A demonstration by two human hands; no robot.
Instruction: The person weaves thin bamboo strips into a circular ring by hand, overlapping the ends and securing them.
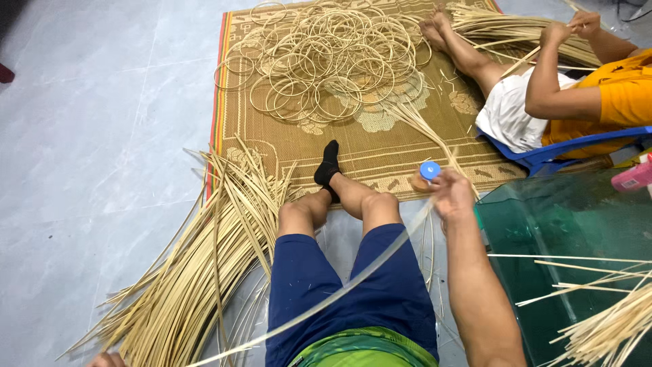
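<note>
Head view: right hand (pixel 451 195) pinches the far end of a long cane strip (pixel 353 275) that bows back across the lap, with a small blue-capped bottle (pixel 428 171) just beyond the fingers; left hand (pixel 105 359) barely shows at the bottom edge beside the strip bundle (pixel 197 272), its grip impossible to tell. Risk, as I judge it: the bent strip could spring free or kink, or knock the bottle. Open tile lies left; the green glass tabletop (pixel 543 217) crowds the right, and the mat (pixel 353 146) of rings (pixel 326 58) and a co-worker lie ahead.
</note>
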